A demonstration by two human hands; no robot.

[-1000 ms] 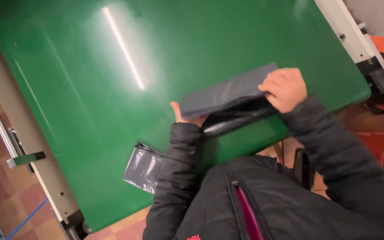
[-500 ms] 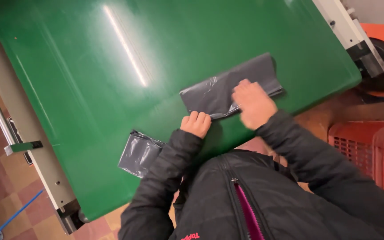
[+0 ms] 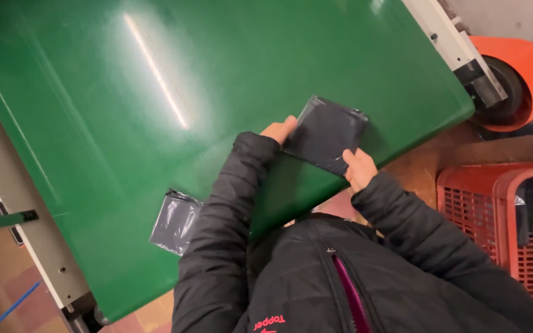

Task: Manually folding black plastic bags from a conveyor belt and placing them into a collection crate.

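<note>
From the head camera, looking straight down, a broad glossy green table top (image 3: 155, 111) filled most of the picture, with a streak of lamp glare running across it. A folded square of dark grey plastic sheet (image 3: 327, 132) lay flat on that surface near its lower right edge. The left hand (image 3: 279, 131), coming out of a black padded jacket sleeve, rested against the left edge of the folded square with its fingers bent onto the plastic; whether it pinched the sheet or only pressed on it could not be told. The right hand (image 3: 359, 169) gripped the lower right corner of the same square, thumb on top and the other fingers hidden beneath the edge, so it was clasping the plastic.

A second folded dark grey plastic packet (image 3: 177, 221) lay well apart to the left, near the table's front edge and partly covered by the left sleeve. A pale grey metal frame rail (image 3: 26, 228) ran along the left side of the table and another along the upper right edge. Beyond that right corner stood an orange guard over a black wheel (image 3: 516, 74). At the lower right stood a red perforated plastic crate (image 3: 495, 216) holding dark plastic pieces. A brown tiled floor (image 3: 1, 290) showed at the lower left.
</note>
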